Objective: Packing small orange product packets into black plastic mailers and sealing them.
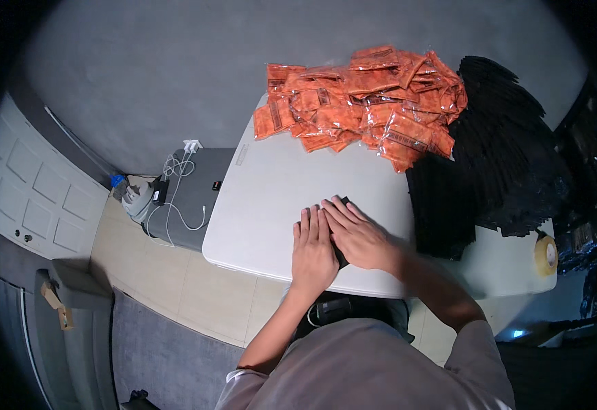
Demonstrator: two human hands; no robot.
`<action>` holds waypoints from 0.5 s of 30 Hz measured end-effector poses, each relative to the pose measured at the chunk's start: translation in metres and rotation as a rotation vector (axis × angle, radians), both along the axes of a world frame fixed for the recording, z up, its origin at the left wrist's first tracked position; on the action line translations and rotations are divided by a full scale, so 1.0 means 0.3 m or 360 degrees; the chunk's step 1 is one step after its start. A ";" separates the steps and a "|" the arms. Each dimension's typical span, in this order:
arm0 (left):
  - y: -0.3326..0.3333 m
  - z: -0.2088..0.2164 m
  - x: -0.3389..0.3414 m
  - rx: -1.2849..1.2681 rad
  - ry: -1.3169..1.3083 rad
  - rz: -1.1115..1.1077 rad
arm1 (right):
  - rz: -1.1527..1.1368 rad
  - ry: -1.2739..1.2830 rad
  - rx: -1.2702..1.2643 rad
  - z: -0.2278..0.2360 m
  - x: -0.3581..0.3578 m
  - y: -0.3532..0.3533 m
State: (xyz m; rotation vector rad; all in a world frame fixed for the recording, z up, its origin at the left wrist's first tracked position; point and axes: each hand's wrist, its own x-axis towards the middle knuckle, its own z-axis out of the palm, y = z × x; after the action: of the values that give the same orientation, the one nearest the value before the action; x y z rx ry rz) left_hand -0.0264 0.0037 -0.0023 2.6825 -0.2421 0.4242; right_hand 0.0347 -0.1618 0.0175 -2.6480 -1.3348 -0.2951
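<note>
Both my hands lie flat, side by side, on a narrow black piece [341, 257], perhaps folded cloth, near the front edge of a white table [264, 212]. My left hand [315, 251] has its fingers straight and pointing away from me. Slanting in from the right, my right hand [361, 238] presses down with fingers outstretched. Most of the black piece is hidden beneath them; only a strip between the hands and a bit past the right fingertips shows.
Orange packets in clear plastic [326, 102] are heaped at the table's far side. Stacks of black cloth-like pieces [496, 150] stand at the right. A tape roll [546, 255] sits at the right edge. White cables [179, 167] lie on a low grey surface to the left.
</note>
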 end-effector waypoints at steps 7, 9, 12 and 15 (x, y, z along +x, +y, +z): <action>0.024 0.050 -0.015 0.0022 0.0139 -0.0032 | -0.0028 0.0154 0.0171 -0.006 -0.004 -0.003; 0.025 0.060 -0.003 0.0075 0.0183 -0.0034 | -0.0033 0.0179 0.0173 -0.007 0.002 -0.008; 0.023 0.071 0.014 0.0190 0.0078 -0.0032 | -0.0031 0.0222 0.0211 -0.024 0.011 -0.018; 0.021 0.108 0.058 0.0094 0.0082 -0.0005 | -0.0112 0.0295 0.0339 0.019 0.014 -0.048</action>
State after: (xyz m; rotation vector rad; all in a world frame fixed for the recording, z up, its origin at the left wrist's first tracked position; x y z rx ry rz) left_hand -0.0091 0.0099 0.0302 2.7461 -0.2471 0.3515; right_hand 0.0389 -0.1761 0.0232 -2.4798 -1.0911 -0.1834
